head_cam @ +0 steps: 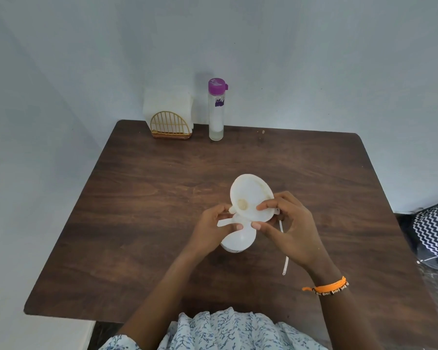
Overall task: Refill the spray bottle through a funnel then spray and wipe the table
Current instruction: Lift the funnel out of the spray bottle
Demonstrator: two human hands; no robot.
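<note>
Home dining corner, table (162, 188), napkin holder (169, 125)

Napkin holder (170, 126) left of water bottle (216, 109), both at table (137, 198) back edge.

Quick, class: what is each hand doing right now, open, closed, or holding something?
Left hand: fingers grip the white spray bottle near its neck.
Right hand: fingers pinch the white funnel by its rim.
</note>
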